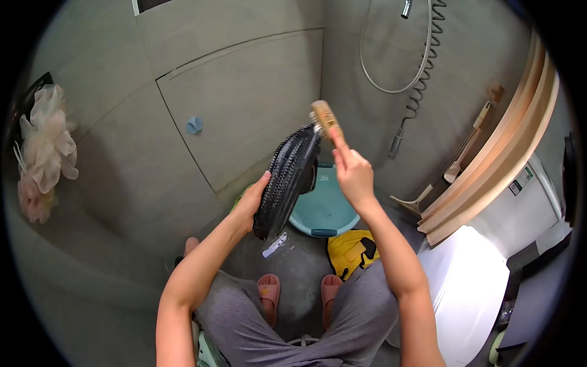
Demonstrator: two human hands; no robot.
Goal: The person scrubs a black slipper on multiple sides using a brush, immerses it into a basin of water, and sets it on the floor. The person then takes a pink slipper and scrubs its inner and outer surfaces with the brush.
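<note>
Black item: a long, ridged black piece (282, 183), held tilted above the floor at the middle of the scene, its upper end leaning far and right.
Left hand: the person's left hand (251, 200) grips its left side, thumb along the edge; the other fingers are mostly hidden.
Right hand: the right hand (354, 177) is closed around the handle of a wooden brush (325, 117), index finger stretched along it.
Bristles: at the item's far upper end, seemingly touching it.
Basin: a teal basin (356, 218) on the floor, beyond the item and partly hidden by it.
Yellow piece: a yellow and black piece (342, 258) lies just on the basin's near side.
Feet: pink slippers (269, 293), near.
Right side: a white toilet (468, 287), near; a shower hose (365, 64) hangs farther off.
Left side: pale mesh puffs (50, 144) by the wall.
</note>
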